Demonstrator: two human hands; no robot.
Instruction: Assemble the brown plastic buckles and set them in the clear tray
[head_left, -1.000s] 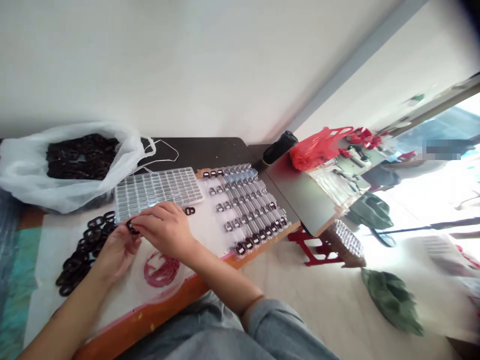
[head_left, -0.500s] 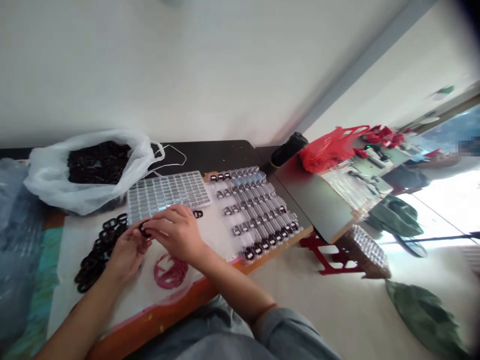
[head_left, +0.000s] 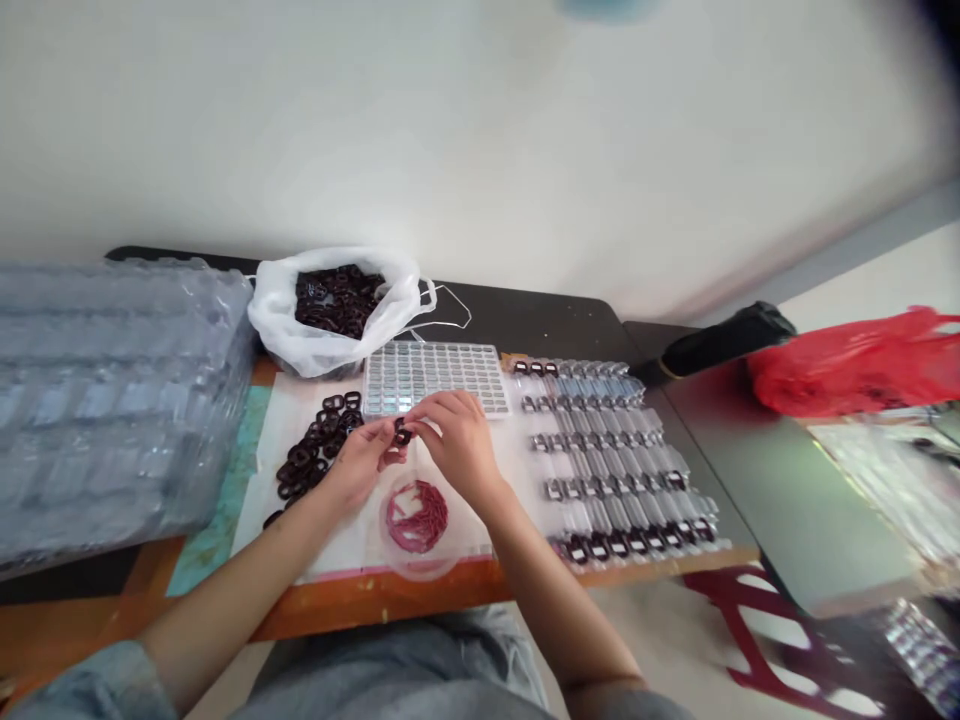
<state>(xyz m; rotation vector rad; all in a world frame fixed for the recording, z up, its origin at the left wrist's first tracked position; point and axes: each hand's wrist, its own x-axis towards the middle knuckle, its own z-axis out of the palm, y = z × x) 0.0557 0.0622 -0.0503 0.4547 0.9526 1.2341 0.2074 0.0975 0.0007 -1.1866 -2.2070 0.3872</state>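
That little dark buckle (head_left: pixel 403 432) is pinched up between both hands, over the white sheet (head_left: pixel 334 545) near the front edge of the tabletop (head_left: pixel 375 600). The left hand (head_left: pixel 364 462) has its fingers pressed together on it, and the right hand (head_left: pixel 459 445) has its fingertips curled in against it. The loose one beside the clear tray (head_left: pixel 435 378) is out of sight now (maybe just under the right hand, can't tell). A pile of dark buckles (head_left: pixel 319 447) sits just left, with a white plastic bag (head_left: pixel 277 320) behind it.

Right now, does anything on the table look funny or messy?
Yes. One dark ring lies by itself at the bottom edge of the pile of loose dark rings, close to the left arm, so it looks like it slid away.
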